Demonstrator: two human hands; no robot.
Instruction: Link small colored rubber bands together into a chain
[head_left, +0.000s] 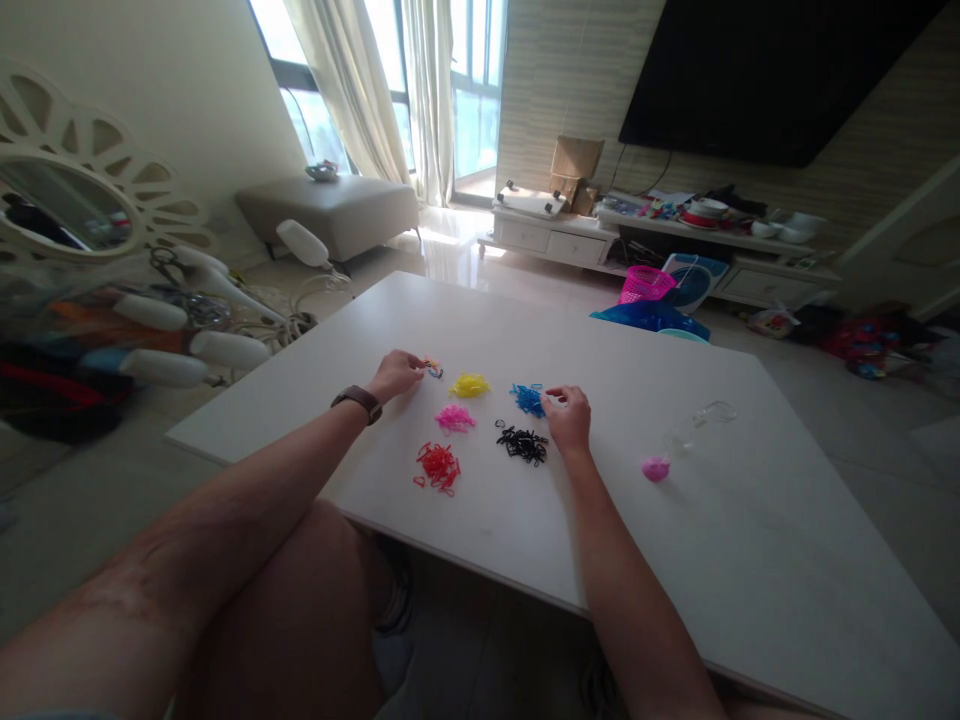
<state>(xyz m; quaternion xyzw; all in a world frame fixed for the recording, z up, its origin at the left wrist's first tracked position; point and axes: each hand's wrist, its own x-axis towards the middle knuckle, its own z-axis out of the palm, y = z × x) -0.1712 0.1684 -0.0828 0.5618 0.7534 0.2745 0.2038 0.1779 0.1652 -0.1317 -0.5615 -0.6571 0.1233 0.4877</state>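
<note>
On the white table, my left hand [399,374] reaches to a small mixed-colour pile of rubber bands [433,368], its fingers pressed together at the pile's edge. My right hand [570,416] has its thumb and fingers curled in a pinch beside the blue rubber bands [527,400]. Whatever either pinch holds is too small to make out. Between the hands lie yellow rubber bands [470,385] and pink rubber bands [454,418]. Nearer to me are red rubber bands [439,467] and black rubber bands [523,445], with a few loose ones beside the piles.
Right of my right arm, a pink lump [655,469] and a clear plastic piece [712,412] lie on the table [675,580]. Beyond the far edge stand a pink basket [646,284] and a blue plastic bag [651,318]. A lamp with white shades [229,349] is at left.
</note>
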